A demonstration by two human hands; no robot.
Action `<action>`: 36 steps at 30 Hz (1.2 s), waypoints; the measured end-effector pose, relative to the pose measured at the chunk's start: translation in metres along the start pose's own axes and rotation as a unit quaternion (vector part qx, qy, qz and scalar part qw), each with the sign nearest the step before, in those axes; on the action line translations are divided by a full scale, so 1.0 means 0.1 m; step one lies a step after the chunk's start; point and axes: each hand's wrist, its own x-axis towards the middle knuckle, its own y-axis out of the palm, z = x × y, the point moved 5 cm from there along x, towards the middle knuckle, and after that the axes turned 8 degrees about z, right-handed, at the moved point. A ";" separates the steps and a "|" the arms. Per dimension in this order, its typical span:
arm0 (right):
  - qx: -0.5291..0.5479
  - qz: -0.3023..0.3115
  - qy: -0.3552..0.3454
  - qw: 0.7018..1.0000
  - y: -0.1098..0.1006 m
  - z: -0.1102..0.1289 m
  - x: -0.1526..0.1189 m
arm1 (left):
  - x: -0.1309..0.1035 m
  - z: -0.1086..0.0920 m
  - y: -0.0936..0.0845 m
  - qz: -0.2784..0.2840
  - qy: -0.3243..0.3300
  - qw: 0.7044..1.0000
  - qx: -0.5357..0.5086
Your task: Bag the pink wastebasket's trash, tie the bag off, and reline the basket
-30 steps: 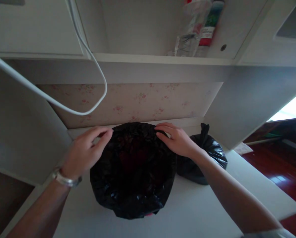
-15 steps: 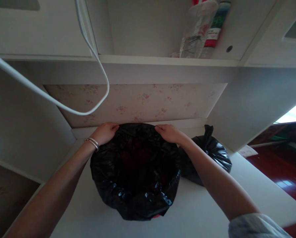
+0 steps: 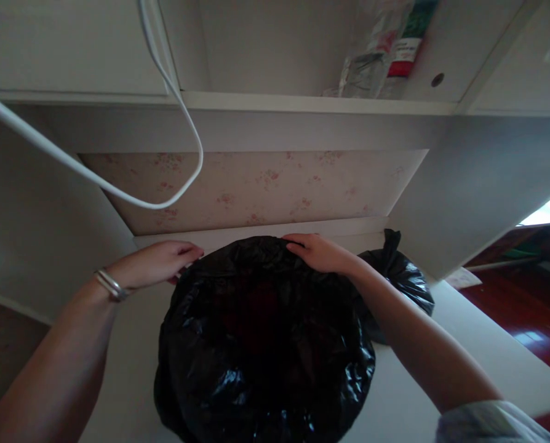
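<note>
One open black bag (image 3: 215, 394), murky inside, runs below the view.

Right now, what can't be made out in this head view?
All in the head view:
Open black garbage bag: inside mostly lost in shadow; near side cut off by the bottom edge.
Tied black garbage bag: partly hidden behind the right forearm.
Bottle with red-and-green label: top cut off by the upper edge; lettering too small.
Left hand: some fingers hidden beneath it.

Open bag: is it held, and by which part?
The right hand holds the open bag by its far rim; whether the left hand, near the rim, grips it cannot be told.
</note>
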 end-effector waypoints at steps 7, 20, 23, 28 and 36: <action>-0.012 0.057 -0.076 0.995 0.06 0.18 0.29 | 0.38 -0.43 0.21 -0.011 0.132 0.985 0.109; 0.062 0.021 0.073 0.995 -0.09 -0.18 -0.24 | 0.22 -0.05 0.26 -0.096 0.038 0.994 -0.033; 0.137 0.009 0.112 0.984 -0.05 -0.28 -0.41 | 0.05 0.06 0.35 -0.117 0.010 0.974 -0.194; 0.170 -0.018 0.170 0.971 -0.02 -0.32 -0.64 | -0.18 0.21 0.59 -0.108 -0.042 0.889 -0.444; 0.244 -0.093 0.177 0.949 0.07 -0.30 -0.90 | -0.45 0.23 0.79 -0.143 -0.022 0.829 -0.539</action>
